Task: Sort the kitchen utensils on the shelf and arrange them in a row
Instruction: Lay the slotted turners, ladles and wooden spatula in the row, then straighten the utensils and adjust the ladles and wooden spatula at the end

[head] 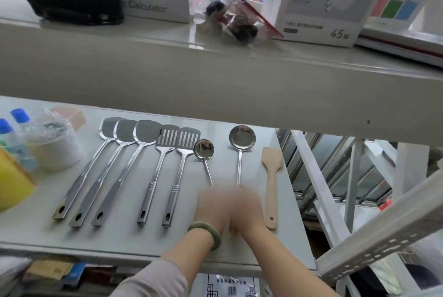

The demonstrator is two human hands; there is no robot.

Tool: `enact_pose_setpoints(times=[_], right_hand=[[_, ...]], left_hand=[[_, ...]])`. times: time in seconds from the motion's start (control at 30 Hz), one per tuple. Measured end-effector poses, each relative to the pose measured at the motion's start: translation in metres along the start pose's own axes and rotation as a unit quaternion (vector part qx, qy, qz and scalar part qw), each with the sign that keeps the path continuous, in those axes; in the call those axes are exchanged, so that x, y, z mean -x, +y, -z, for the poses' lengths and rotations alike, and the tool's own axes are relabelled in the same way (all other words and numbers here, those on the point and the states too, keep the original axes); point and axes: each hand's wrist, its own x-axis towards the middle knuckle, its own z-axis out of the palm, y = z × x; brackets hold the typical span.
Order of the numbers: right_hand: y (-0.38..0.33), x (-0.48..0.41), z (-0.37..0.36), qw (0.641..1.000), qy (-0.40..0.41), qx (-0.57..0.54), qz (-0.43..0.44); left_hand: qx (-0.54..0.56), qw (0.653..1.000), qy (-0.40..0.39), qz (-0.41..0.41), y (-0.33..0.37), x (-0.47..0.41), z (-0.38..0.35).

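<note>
On the white shelf (134,239) the utensils lie in a row, heads away from me. From the left come three solid steel spatulas (119,153), two slotted turners (167,153), a small ladle (203,149), a large ladle (242,137) and a wooden spatula (272,177). My left hand (212,205), with a green bangle on its wrist, covers the small ladle's handle end. My right hand (247,208) covers the large ladle's handle end. Both hands are blurred and touch each other; their fingers appear closed on the handles.
At the shelf's left stand a wrapped white tub (56,145), two blue-capped bottles (14,133) and a yellow object (12,184). The upper shelf (215,76) hangs low over the utensil heads, holding boxes and a plastic bag. A perforated metal rail (383,234) slants at the right.
</note>
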Motion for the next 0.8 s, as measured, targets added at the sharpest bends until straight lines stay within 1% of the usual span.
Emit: enact_pose_setpoints(times=[0.1,0.27,0.37,0.43,0.5,0.57,0.63,0.73,0.8], right_hand=[[0.001,-0.003,0.0,1.0,0.001,-0.007,-0.011],[0.002,-0.003,-0.003,1.0,0.01,-0.011,-0.012],[0.001,-0.003,-0.005,1.0,0.013,-0.017,-0.017],[-0.001,-0.003,-0.005,1.0,0.022,-0.005,-0.016],[-0.006,-0.003,-0.004,0.998,0.054,0.032,-0.018],[-0.019,-0.003,-0.005,0.993,0.104,0.051,-0.014],[-0.042,-0.002,-0.011,0.989,0.14,0.047,0.015],[-0.091,0.002,-0.032,0.987,0.133,0.039,0.078],[-0.127,0.006,-0.052,0.987,0.11,0.026,0.11]], left_hand=[[-0.017,0.999,0.0,-0.028,0.0,0.0,0.001],[-0.001,0.997,-0.01,-0.072,0.0,0.001,0.006],[0.027,0.997,-0.026,-0.072,-0.002,0.002,0.011],[0.043,0.997,-0.017,-0.06,-0.006,0.005,0.017],[0.068,0.997,0.014,-0.039,-0.017,0.009,0.027],[0.085,0.994,0.059,-0.028,-0.036,0.013,0.044],[0.096,0.989,0.113,-0.014,-0.062,0.018,0.066],[0.105,0.976,0.187,0.03,-0.111,0.024,0.101],[0.11,0.969,0.211,0.061,-0.146,0.029,0.121]])
